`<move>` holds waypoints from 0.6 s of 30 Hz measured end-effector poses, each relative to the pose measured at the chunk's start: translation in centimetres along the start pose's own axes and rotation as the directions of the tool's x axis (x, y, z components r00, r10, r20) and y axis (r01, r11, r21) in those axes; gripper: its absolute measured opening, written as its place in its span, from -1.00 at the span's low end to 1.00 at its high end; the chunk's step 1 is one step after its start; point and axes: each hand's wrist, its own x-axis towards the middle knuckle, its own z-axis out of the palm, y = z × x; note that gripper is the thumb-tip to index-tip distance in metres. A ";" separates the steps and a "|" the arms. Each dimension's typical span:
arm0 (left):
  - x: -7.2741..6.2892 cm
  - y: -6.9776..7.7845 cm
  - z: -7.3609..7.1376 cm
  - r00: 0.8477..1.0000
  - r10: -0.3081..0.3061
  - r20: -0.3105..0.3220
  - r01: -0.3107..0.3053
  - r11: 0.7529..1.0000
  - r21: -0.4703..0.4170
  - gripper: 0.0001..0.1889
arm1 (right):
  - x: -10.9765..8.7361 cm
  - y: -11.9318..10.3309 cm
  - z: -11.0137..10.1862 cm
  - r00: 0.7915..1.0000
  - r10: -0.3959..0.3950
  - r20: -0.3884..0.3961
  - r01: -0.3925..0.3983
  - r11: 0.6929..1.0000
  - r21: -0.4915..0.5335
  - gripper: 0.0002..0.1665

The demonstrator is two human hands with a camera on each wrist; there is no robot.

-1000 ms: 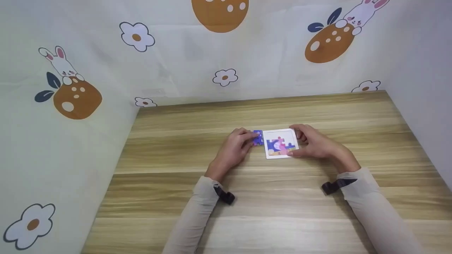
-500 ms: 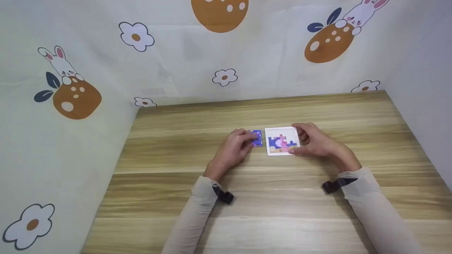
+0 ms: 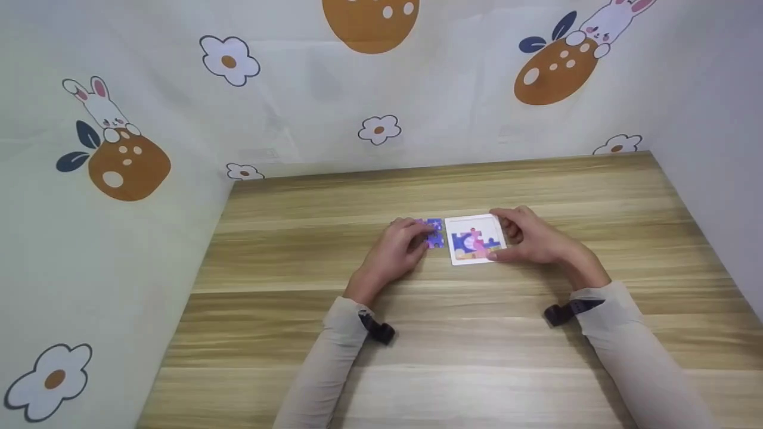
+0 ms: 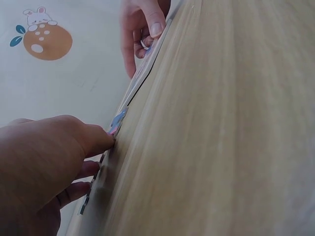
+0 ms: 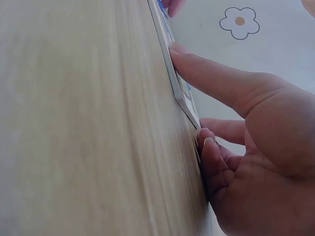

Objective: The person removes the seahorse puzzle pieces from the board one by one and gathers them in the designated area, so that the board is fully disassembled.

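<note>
A small white square puzzle tray (image 3: 484,224) lies on the table, with joined blue and pink jigsaw pieces (image 3: 473,242) filling its near part. My right hand (image 3: 539,241) grips its right side, thumb on the near corner and index finger at the far corner. Left of the tray lie loose blue-purple jigsaw pieces (image 3: 437,241), partly hidden under my left hand (image 3: 390,247). Its fingers rest on them with a relaxed bend. The left wrist view shows the thumb of that hand (image 4: 49,162) right at the edge of a piece (image 4: 118,120).
The wood-grain table (image 3: 453,333) runs back to a wall covering (image 3: 310,119) printed with rabbits, oranges and flowers. A plain pale wall (image 3: 709,149) borders the right side. Black wrist cameras sit at both sleeve cuffs.
The tray has shifted slightly right and away, then a little back left, in my right hand, leaving a small gap beside the loose pieces. More of those pieces shows under my left fingers.
</note>
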 end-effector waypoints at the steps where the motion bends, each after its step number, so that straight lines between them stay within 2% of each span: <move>1: 0.0 0.0 0.0 1.000 -0.001 0.000 0.001 1.000 0.000 -0.67 | 0.0 -0.1 0.0 1.000 0.001 0.000 -0.001 1.000 0.001 0.09; 18: 0.1 0.1 0.3 1.000 0.001 -0.008 -0.001 1.000 0.012 -0.63 | 0.0 0.2 0.0 1.000 0.004 0.011 -0.004 1.000 0.001 0.12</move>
